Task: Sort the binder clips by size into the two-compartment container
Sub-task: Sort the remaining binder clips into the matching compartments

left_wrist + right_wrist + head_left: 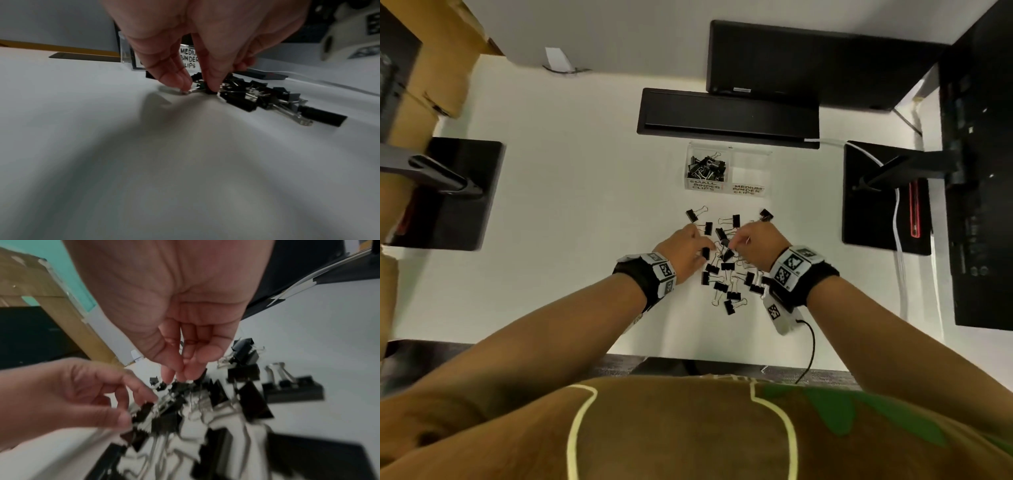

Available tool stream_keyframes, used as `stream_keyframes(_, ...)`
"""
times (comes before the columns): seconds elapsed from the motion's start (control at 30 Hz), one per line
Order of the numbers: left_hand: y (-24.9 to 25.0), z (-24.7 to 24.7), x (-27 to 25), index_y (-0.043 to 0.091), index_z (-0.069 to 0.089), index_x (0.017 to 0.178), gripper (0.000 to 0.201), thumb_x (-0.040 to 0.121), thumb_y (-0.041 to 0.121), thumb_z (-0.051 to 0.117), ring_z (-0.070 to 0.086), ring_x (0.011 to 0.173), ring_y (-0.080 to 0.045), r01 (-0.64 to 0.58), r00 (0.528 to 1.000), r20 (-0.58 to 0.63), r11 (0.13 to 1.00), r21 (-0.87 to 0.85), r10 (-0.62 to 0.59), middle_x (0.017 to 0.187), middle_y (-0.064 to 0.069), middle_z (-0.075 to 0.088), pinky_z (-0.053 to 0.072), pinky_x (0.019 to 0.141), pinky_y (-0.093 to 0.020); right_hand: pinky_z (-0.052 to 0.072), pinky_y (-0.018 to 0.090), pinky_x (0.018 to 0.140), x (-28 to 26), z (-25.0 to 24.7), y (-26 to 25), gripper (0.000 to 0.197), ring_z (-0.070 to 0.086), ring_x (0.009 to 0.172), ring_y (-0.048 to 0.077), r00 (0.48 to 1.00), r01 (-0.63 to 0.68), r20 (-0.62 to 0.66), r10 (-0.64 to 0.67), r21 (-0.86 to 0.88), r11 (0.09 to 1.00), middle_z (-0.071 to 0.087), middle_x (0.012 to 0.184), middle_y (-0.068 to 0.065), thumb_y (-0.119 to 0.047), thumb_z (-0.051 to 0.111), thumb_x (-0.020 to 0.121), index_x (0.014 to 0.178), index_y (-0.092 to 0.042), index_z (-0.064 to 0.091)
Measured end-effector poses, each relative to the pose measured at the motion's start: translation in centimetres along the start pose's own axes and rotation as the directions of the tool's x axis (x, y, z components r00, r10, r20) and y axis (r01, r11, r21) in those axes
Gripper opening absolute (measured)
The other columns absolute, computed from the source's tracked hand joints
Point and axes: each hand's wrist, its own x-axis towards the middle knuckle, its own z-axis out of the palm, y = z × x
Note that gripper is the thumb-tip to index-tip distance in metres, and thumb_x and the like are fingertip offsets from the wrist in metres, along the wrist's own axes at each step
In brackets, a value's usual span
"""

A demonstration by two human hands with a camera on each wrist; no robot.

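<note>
White worktop, with two black monitor bases at its sides. Clear two-compartment container near the far edge: small binder clips heaped in the left compartment, right one marked "MEDIUM BINDER CLIPS". Scattered pile of black binder clips nearer the body. Left hand, fingers pinched on one clip at the pile's left edge. Right hand, fingertips drawn together over the pile; grasp too blurred to tell.

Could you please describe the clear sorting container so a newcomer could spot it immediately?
Find the long black bar at the back of the white desk. Just in front of it stands the clear container. Unlike the loose clips nearer the person, it carries two handwritten labels, its left half holding clips.
</note>
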Motion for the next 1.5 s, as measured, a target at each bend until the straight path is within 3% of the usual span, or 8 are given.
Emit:
stream_keyframes(0.1,-0.7,-0.7,0.3,0.023,0.055,0.125,0.035,0.091,0.017,0.054,0.051,0.109,-0.025,0.085,0.995,-0.057,0.995,0.045,-0.082,0.119,-0.009,0.047,0.05,0.089,-0.039,0.048,0.029,0.094,-0.2,1.3,0.4,0.032,0.06,0.107,0.022,0.999,-0.025,0.023,0.025,0.013,1.0,0.064,0.118,0.007,-0.003,0.043,0.089,0.105,-0.012,0.069)
stream_keyframes(0.2,-0.8,-1.3,0.5,0.02,0.057,0.121,0.033,0.088,0.014,0.053,0.05,0.106,-0.026,0.134,0.981,-0.143,0.99,0.031,-0.128,0.117,-0.01,0.045,0.052,0.084,-0.039,0.048,0.025,0.087,-0.1,1.4,0.4,0.038,0.061,0.101,0.021,0.997,-0.02,-0.073,0.027,0.088,0.996,0.063,0.118,0.007,-0.003,0.04,0.09,0.116,-0.019,0.063)
stream_keyframes(0.5,2.8,1.0,1.1,0.023,0.057,0.12,0.031,0.089,0.021,0.057,0.047,0.1,-0.022,-0.031,0.997,-0.072,0.999,0.041,0.034,0.105,-0.007,0.045,0.048,0.076,-0.032,0.045,0.025,0.077,-2.1,-0.2,3.9,0.023,0.053,0.086,0.014,0.963,-0.161,-0.187,0.192,0.168,0.973,0.06,0.098,0.005,-0.002,0.052,0.085,0.099,-0.013,0.066)
stream_keyframes(0.67,2.2,0.5,1.2,0.025,0.059,0.118,0.028,0.092,0.02,0.053,0.048,0.104,-0.025,0.024,0.999,-0.043,0.998,0.053,-0.021,0.111,-0.009,0.046,0.048,0.08,-0.033,0.036,0.017,0.064,-2.5,0.7,5.3,0.023,0.048,0.082,0.014,0.963,-0.187,-0.169,0.208,0.132,0.974,0.05,0.094,0.003,-0.011,0.064,0.082,0.104,-0.016,0.061)
stream_keyframes(0.83,1.6,-0.4,1.0,0.018,0.054,0.122,0.032,0.091,0.013,0.051,0.045,0.115,-0.027,0.111,0.99,-0.099,0.992,0.054,-0.105,0.123,-0.012,0.044,0.048,0.088,-0.037,0.042,0.026,0.075,-2.1,0.9,4.9,0.029,0.051,0.082,0.015,0.96,-0.122,-0.223,0.168,0.208,0.971,0.052,0.091,0.003,-0.016,0.062,0.086,0.114,-0.022,0.061)
stream_keyframes(0.97,2.4,0.1,0.5,0.013,0.055,0.116,0.028,0.088,0.009,0.051,0.047,0.108,-0.026,0.007,0.994,-0.107,0.999,0.043,-0.003,0.116,-0.01,0.047,0.045,0.08,-0.031,0.04,0.022,0.075,-2.5,0.3,5.7,0.028,0.052,0.08,0.015,0.929,-0.132,-0.296,0.222,0.293,0.947,0.056,0.09,0.003,-0.004,0.055,0.086,0.105,-0.021,0.066)
stream_keyframes(1.33,3.4,2.2,0.3,0.023,0.046,0.136,0.044,0.094,0.013,0.048,0.043,0.113,-0.025,-0.115,0.993,0.025,0.988,0.101,0.113,0.12,-0.01,0.047,0.045,0.089,-0.035,0.04,0.015,0.062,-4.0,2.0,6.6,0.01,0.054,0.075,0.013,0.929,-0.198,-0.231,0.29,0.351,0.915,0.056,0.074,-0.004,-0.013,0.068,0.08,0.09,-0.011,0.066)
stream_keyframes(1.5,2.6,1.4,0.8,0.017,0.058,0.117,0.027,0.09,0.021,0.053,0.045,0.111,-0.024,-0.024,1.0,-0.017,0.993,0.117,0.026,0.114,-0.008,0.046,0.05,0.086,-0.036,0.037,0.01,0.059,-3.6,1.3,5.8,0.01,0.053,0.077,0.011,0.96,-0.17,-0.16,0.228,0.312,0.935,0.058,0.08,-0.005,-0.013,0.065,0.082,0.092,-0.015,0.068)
